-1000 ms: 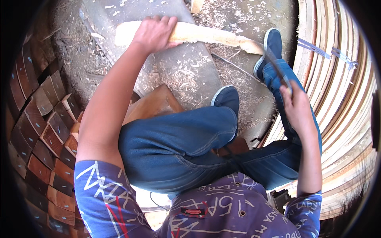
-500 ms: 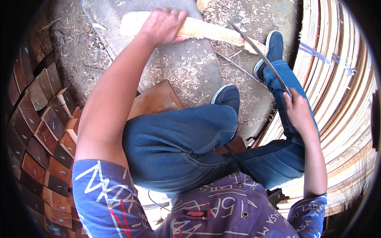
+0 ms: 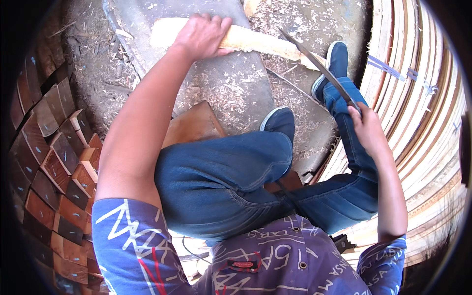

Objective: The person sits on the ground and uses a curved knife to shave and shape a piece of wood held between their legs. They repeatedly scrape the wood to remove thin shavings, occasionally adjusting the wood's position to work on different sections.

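Note:
Under my left hand [image 3: 204, 35] lies a long, pale piece of wood [image 3: 268, 45], wide at its left end and narrowing to the right. My fingers wrap over its far edge, with the thumb along the near side. In my right hand [image 3: 368, 129] is a long, dark-bladed machete [image 3: 322, 69]. Its blade slants up and to the left, crossing over the thin right end of the wood in this view; I cannot tell whether it touches. The machete's handle is mostly hidden in my closed fingers.
Wood shavings cover a grey slab [image 3: 226, 81] and the ground. Stacked wooden blocks [image 3: 46, 211] rise at the left; bundled pale planks [image 3: 413, 123] curve along the right. My shoes [image 3: 337, 59] and bent legs are close by. A brown board [image 3: 194, 125] lies near my knee.
My right hand has moved slightly away from my body, and the machete's tip has shifted a little left. My left hand keeps its hold on the wood.

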The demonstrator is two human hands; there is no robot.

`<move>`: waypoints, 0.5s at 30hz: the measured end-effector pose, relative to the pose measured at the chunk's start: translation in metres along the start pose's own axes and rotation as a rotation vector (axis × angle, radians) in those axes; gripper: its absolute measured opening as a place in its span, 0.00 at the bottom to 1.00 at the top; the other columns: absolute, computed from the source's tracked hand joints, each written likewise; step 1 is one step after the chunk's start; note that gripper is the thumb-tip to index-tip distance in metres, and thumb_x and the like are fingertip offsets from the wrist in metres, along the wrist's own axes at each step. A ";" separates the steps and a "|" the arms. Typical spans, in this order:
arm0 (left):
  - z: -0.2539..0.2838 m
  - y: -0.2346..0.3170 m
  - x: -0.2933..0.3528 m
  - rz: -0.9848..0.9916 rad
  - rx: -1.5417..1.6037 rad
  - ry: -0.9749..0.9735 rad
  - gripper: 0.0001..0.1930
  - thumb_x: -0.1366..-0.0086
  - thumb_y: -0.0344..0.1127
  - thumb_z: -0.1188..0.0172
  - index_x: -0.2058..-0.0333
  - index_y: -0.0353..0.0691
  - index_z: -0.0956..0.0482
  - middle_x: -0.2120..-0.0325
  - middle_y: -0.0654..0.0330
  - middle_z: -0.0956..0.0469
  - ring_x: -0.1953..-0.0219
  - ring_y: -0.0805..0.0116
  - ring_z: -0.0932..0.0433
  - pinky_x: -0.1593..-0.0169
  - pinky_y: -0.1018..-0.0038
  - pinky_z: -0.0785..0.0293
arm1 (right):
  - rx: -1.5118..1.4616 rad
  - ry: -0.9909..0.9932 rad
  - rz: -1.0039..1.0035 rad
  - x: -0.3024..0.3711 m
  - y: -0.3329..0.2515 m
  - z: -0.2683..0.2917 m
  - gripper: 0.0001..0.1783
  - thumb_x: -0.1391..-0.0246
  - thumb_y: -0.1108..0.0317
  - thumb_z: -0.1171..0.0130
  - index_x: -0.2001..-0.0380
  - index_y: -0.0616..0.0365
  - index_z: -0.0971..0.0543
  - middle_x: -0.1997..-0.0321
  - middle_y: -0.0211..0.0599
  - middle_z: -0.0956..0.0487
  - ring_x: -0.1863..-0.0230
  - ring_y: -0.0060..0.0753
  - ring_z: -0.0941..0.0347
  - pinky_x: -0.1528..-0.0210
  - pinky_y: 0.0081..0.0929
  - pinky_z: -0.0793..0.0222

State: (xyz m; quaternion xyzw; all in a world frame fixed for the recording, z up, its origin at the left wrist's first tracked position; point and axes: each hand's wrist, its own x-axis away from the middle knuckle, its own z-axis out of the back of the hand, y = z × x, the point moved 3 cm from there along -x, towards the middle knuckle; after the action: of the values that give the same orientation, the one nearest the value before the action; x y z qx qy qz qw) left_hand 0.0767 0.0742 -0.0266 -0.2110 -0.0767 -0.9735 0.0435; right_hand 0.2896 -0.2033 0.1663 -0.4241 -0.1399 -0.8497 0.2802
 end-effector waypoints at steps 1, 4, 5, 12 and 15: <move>0.001 0.001 -0.002 -0.002 -0.014 -0.007 0.34 0.39 0.70 0.49 0.57 0.40 0.34 0.67 0.54 0.23 0.65 0.60 0.21 0.67 0.68 0.22 | -0.054 0.023 -0.015 0.004 -0.001 0.004 0.18 0.36 0.60 0.46 0.59 0.69 0.22 0.76 0.60 0.25 0.69 0.55 0.22 0.62 0.43 0.31; -0.001 0.005 -0.006 0.001 -0.030 -0.049 0.34 0.39 0.70 0.49 0.56 0.41 0.33 0.66 0.54 0.23 0.63 0.59 0.20 0.66 0.68 0.23 | -0.012 -0.029 -0.059 -0.002 -0.038 0.034 0.18 0.36 0.61 0.45 0.61 0.70 0.20 0.76 0.61 0.24 0.71 0.53 0.24 0.63 0.41 0.31; -0.004 0.009 -0.002 -0.010 -0.024 -0.028 0.34 0.39 0.70 0.48 0.56 0.41 0.33 0.66 0.54 0.22 0.63 0.59 0.20 0.65 0.68 0.23 | -0.030 -0.019 -0.063 -0.002 -0.045 0.038 0.18 0.36 0.61 0.45 0.61 0.70 0.20 0.77 0.60 0.24 0.73 0.52 0.25 0.64 0.40 0.31; 0.000 0.001 -0.003 -0.005 0.009 0.062 0.33 0.42 0.67 0.43 0.56 0.41 0.33 0.65 0.53 0.22 0.62 0.56 0.19 0.63 0.64 0.23 | -0.832 -0.210 -0.446 0.002 0.007 0.011 0.19 0.31 0.55 0.53 0.65 0.62 0.26 0.86 0.29 0.33 0.87 0.19 0.37 0.83 0.23 0.37; 0.003 0.003 -0.004 0.005 0.002 0.074 0.33 0.42 0.67 0.42 0.55 0.42 0.33 0.65 0.54 0.22 0.62 0.57 0.20 0.63 0.64 0.23 | -1.019 -0.096 -0.412 0.012 0.006 -0.008 0.20 0.31 0.52 0.55 0.61 0.59 0.27 0.84 0.24 0.33 0.89 0.15 0.42 0.87 0.17 0.41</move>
State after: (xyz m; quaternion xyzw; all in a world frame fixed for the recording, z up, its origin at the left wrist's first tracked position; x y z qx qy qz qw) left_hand 0.0823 0.0722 -0.0249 -0.1751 -0.0753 -0.9805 0.0487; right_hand 0.2816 -0.2161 0.1708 -0.5083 0.1961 -0.8269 -0.1394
